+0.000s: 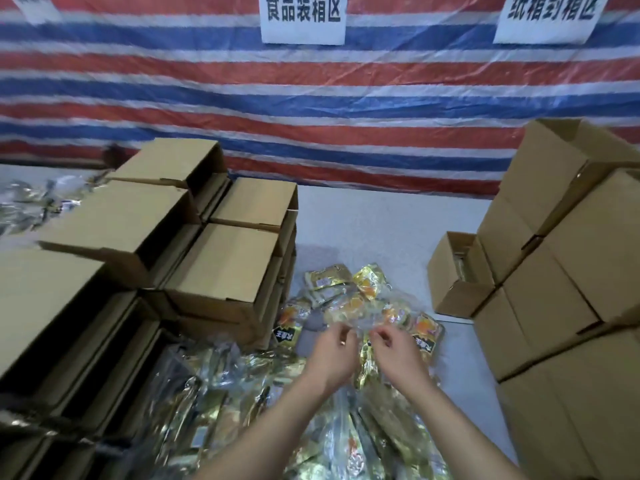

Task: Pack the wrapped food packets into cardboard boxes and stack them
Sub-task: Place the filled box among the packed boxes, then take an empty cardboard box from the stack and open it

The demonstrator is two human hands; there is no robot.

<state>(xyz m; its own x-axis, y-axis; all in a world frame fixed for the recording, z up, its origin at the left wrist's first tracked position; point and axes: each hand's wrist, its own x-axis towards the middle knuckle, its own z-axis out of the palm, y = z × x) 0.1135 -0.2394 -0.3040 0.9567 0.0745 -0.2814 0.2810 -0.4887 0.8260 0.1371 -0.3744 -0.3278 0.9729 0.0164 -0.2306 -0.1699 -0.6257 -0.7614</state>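
Left hand [334, 353] and right hand [394, 351], fingers curled, both pinching crinkly clear plastic wrap [360, 323] over glossy foil packets [367, 284].

A makeshift food-packing station, like a small warehouse or workshop. Backed by a red, white and blue striped tarp [346, 109] hung with paper signs [302, 17] in Chinese characters. Crowded with stacked cardboard boxes [568, 271] on both sides and a heap of shiny foil food packets [346, 299] on a pale tabletop [374, 230].
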